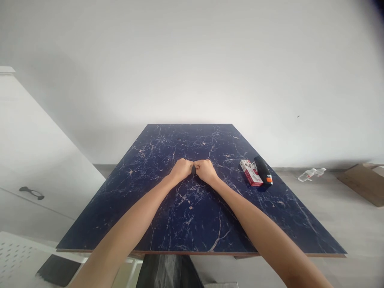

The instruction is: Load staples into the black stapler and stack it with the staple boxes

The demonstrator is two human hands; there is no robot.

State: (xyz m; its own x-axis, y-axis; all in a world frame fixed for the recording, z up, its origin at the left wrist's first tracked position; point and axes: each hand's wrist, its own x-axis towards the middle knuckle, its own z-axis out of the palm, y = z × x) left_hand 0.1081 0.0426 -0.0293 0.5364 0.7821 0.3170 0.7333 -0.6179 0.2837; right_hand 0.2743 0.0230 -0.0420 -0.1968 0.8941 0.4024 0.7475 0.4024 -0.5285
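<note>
My left hand [182, 169] and my right hand [205, 169] meet knuckle to knuckle above the middle of the table. Both are closed, fingers curled in. Between them a small dark piece [193, 170] shows, gripped from either side; the fingers cover most of it, so its kind cannot be made out. To the right of my right hand lies a red and white box [251, 173]. Against its right side rests a black rolled item [262, 169] with an orange patch at its near end.
The dark blue marble-patterned table [189, 222] stands against a white wall [192, 64]. A white cabinet [39, 160] with a dark handle is at the left. On the floor to the right lie clear plastic packaging [311, 174] and a cardboard box [361, 182].
</note>
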